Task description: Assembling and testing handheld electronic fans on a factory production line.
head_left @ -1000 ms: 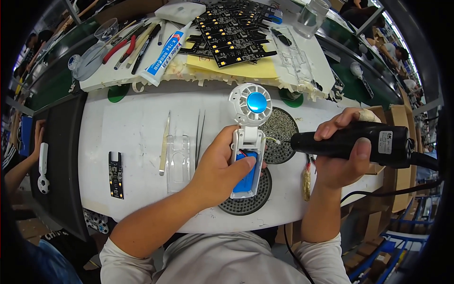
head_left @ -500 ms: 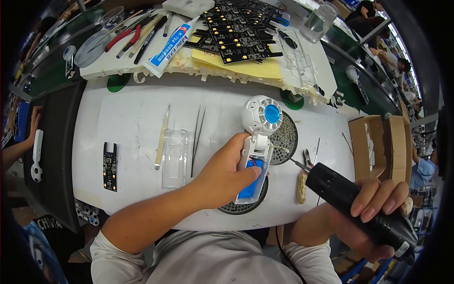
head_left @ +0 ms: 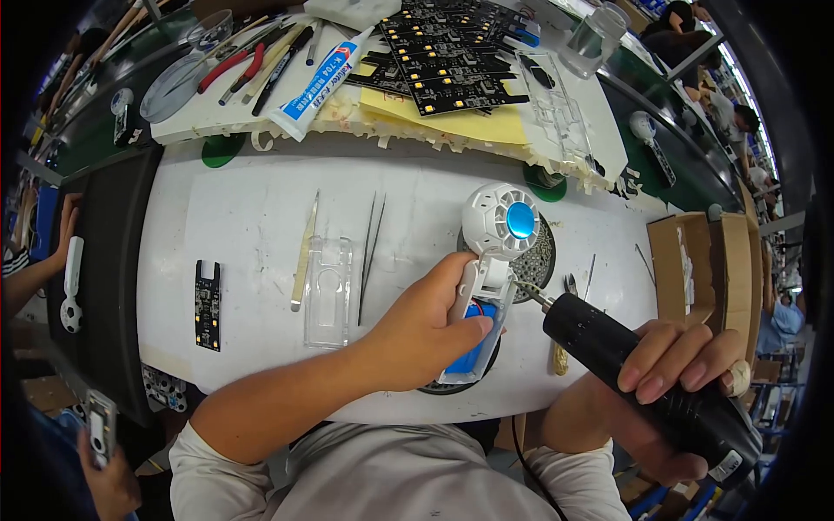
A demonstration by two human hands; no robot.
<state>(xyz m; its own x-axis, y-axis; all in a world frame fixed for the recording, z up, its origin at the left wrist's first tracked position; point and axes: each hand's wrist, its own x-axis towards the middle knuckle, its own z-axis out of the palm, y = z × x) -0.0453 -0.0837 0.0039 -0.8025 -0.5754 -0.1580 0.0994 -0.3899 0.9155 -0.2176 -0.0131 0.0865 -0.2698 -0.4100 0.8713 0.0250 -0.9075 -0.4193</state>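
My left hand point(head_left: 421, 334) is closed around the white handle of a small handheld fan point(head_left: 478, 217) with a blue centre disc. The handle's inside is exposed, showing a blue battery point(head_left: 471, 354) and a red wire. In my right hand point(head_left: 682, 365) is a black electric screwdriver point(head_left: 599, 339), its bit pointing at the neck of the fan; whether it touches I cannot tell. Behind the fan head lies a round dish of small screws point(head_left: 544, 260), and another dark dish point(head_left: 447, 388) is mostly hidden under the handle.
Left of my hand lie a circuit board point(head_left: 208, 306), a clear plastic cover point(head_left: 328, 295) and tweezers point(head_left: 304, 256). Cutters point(head_left: 560, 358) lie behind the screwdriver. A raised shelf holds stacked boards point(head_left: 452, 65) and a glue tube point(head_left: 323, 85). Cardboard boxes point(head_left: 682, 269) stand right; another person's hand point(head_left: 113, 491) shows lower left.
The screwdriver has moved left, bringing its bit up to the fan's neck. The fan has tilted slightly. At lower left, another person's hand with a white casing has come into view.
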